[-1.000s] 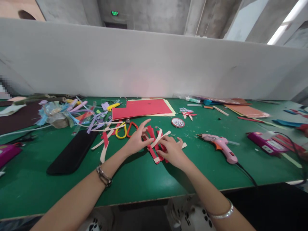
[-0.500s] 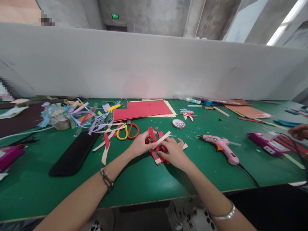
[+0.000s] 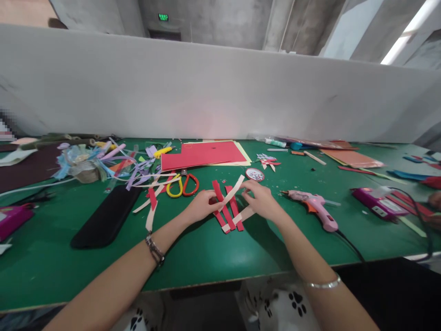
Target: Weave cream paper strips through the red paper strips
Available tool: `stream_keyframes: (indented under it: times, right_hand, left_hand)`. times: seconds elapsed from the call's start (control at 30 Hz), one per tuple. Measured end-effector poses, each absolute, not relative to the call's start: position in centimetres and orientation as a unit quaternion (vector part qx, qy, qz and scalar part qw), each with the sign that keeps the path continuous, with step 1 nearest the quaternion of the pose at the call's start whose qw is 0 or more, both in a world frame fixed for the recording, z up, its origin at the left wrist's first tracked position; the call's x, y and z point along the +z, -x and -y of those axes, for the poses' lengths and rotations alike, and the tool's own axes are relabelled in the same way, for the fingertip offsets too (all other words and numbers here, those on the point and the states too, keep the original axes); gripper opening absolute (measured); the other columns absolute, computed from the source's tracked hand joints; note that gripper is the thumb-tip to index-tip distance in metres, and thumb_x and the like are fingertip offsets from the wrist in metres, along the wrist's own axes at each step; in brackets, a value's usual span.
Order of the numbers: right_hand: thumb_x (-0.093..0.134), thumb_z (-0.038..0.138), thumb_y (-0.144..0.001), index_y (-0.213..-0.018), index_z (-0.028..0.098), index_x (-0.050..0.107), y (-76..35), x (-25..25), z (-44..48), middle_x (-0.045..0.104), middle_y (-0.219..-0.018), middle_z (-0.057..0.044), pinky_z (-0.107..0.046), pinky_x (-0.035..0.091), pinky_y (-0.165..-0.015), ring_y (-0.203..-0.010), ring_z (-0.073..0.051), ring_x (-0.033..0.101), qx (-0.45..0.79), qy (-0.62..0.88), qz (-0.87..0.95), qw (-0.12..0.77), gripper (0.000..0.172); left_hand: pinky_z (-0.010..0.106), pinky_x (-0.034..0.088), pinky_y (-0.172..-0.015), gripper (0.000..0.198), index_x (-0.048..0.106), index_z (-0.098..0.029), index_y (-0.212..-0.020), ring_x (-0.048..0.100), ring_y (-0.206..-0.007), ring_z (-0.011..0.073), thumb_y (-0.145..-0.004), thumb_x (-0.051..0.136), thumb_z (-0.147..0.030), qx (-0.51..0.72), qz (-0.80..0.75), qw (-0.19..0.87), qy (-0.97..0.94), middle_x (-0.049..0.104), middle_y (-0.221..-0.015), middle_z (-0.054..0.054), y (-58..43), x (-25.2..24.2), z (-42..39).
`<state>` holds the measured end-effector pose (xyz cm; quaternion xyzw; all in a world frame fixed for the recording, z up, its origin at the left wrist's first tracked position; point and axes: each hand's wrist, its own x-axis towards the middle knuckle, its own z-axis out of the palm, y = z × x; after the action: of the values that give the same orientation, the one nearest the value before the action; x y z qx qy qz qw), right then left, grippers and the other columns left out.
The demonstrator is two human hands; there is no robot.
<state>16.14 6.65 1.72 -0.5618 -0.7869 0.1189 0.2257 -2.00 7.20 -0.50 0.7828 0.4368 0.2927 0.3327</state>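
Note:
Red paper strips (image 3: 235, 209) lie crossed with cream strips on the green table in front of me. My left hand (image 3: 204, 204) pinches the lower end of a cream paper strip (image 3: 234, 191), which slants up to the right over the red ones. My right hand (image 3: 262, 200) is on the right side of the weave, fingers bent and apart. Its fingertips are close to the upper end of that cream strip; whether they touch it is unclear. A second cream strip (image 3: 245, 214) runs beneath the red strips, its right end passing under my right hand.
Scissors (image 3: 190, 185) with yellow and red handles and a black case (image 3: 106, 218) lie left. Red card sheets (image 3: 203, 155) lie behind. To the right are a round tin (image 3: 255, 174), a pink glue gun (image 3: 319, 209), a purple power strip (image 3: 379, 202) and another person's hand (image 3: 434, 201).
My right hand has drawn back to the right, off the red strips, and more of them shows. The cream strip now bends upward. My left hand stays at its end.

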Motion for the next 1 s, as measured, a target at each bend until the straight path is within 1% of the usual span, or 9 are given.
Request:
stream_keyframes:
  times: [0.07, 0.17, 0.3, 0.4, 0.47, 0.67, 0.8, 0.9, 1.0]
  right_hand:
    - [0.044, 0.01, -0.073, -0.094, 0.02, 0.057, -16.7, 1.9, -8.1, 0.057, -0.097, -0.006, -0.031, 0.038, -0.075, -0.091, -0.018, 0.051, 0.11, 0.556, 0.802, 0.188, 0.027]
    - [0.054, 0.015, -0.07, -0.1, 0.019, 0.056, -16.8, 1.6, -9.9, 0.056, -0.098, -0.006, -0.03, 0.038, -0.072, -0.091, -0.02, 0.05, 0.092, 0.553, 0.82, 0.113, 0.03]
    - [0.058, 0.02, -0.07, -0.093, 0.019, 0.059, -16.2, 0.5, -10.9, 0.054, -0.095, -0.006, -0.029, 0.038, -0.072, -0.091, -0.02, 0.048, 0.074, 0.561, 0.82, 0.086, 0.023]
    - [0.056, 0.02, -0.071, -0.081, 0.018, 0.061, -16.0, 0.1, -11.1, 0.052, -0.095, -0.006, -0.03, 0.037, -0.073, -0.092, -0.02, 0.047, 0.061, 0.566, 0.816, 0.104, 0.011]
    - [0.054, 0.018, -0.072, -0.076, 0.018, 0.06, -16.1, 0.2, -11.0, 0.051, -0.094, -0.006, -0.031, 0.037, -0.074, -0.091, -0.019, 0.047, 0.056, 0.556, 0.819, 0.131, 0.007]
    - [0.047, 0.009, -0.073, -0.078, 0.015, 0.057, -15.8, 1.7, -9.8, 0.049, -0.092, -0.007, -0.029, 0.038, -0.075, -0.086, -0.016, 0.047, 0.048, 0.478, 0.847, 0.228, 0.013]
    - [0.046, 0.009, -0.073, -0.075, 0.015, 0.056, -14.8, 2.1, -8.8, 0.05, -0.086, -0.006, -0.026, 0.04, -0.069, -0.077, -0.015, 0.05, 0.087, 0.462, 0.846, 0.251, 0.012]
    - [0.046, 0.006, -0.069, -0.079, 0.016, 0.056, -14.2, 2.1, -8.5, 0.053, -0.087, -0.004, -0.026, 0.04, -0.068, -0.076, -0.014, 0.051, 0.117, 0.467, 0.826, 0.294, 0.017]
    - [0.048, 0.008, -0.067, -0.093, 0.017, 0.052, -13.7, 2.0, -8.2, 0.055, -0.091, -0.004, -0.026, 0.04, -0.066, -0.074, -0.014, 0.052, 0.157, 0.474, 0.8, 0.333, 0.028]
  left_hand:
    - [0.022, 0.041, -0.057, 0.013, 0.061, -0.014, -0.068, 0.052, -0.062, 0.013, -0.071, 0.051, -0.023, 0.296, -0.432, 0.338, -0.782, 0.059, -0.073, 0.001, 2.0, -0.6, -7.3]
    - [0.023, 0.041, -0.057, 0.014, 0.062, -0.015, -0.069, 0.051, -0.061, 0.0126, -0.071, 0.051, -0.022, 0.297, -0.429, 0.339, -0.783, 0.059, -0.073, 0.001, 2.1, -0.6, -7.3]
    - [0.023, 0.041, -0.061, 0.012, 0.061, -0.015, -0.064, 0.051, -0.062, 0.0127, -0.069, 0.05, -0.018, 0.29, -0.42, 0.343, -0.788, 0.057, -0.068, 0.0, 2.0, -0.4, -7.3]
    - [0.024, 0.041, -0.063, 0.013, 0.059, -0.015, -0.06, 0.051, -0.065, 0.0132, -0.069, 0.051, -0.019, 0.292, -0.421, 0.342, -0.788, 0.056, -0.069, 0.0, 2.1, -0.4, -7.3]
    - [0.024, 0.042, -0.062, 0.014, 0.057, -0.015, -0.059, 0.051, -0.065, 0.0132, -0.069, 0.051, -0.021, 0.293, -0.424, 0.338, -0.788, 0.055, -0.072, 0.001, 2.2, -0.4, -7.4]
    - [0.024, 0.044, -0.058, 0.013, 0.057, -0.014, -0.065, 0.052, -0.064, 0.0123, -0.068, 0.053, -0.026, 0.308, -0.422, 0.351, -0.777, 0.055, -0.083, 0.003, 2.4, -0.5, -7.6]
    - [0.023, 0.044, -0.06, 0.011, 0.058, -0.014, -0.065, 0.054, -0.071, 0.0132, -0.068, 0.052, -0.023, 0.307, -0.397, 0.353, -0.789, 0.058, -0.093, 0.004, 2.5, -0.5, -7.6]
    - [0.022, 0.043, -0.062, 0.01, 0.059, -0.014, -0.065, 0.055, -0.07, 0.0125, -0.069, 0.05, -0.018, 0.306, -0.389, 0.339, -0.8, 0.06, -0.088, 0.003, 2.5, -0.4, -7.6]
    - [0.021, 0.042, -0.06, 0.012, 0.06, -0.014, -0.064, 0.054, -0.065, 0.0114, -0.07, 0.05, -0.018, 0.301, -0.397, 0.33, -0.802, 0.061, -0.078, 0.001, 2.5, -0.3, -7.5]
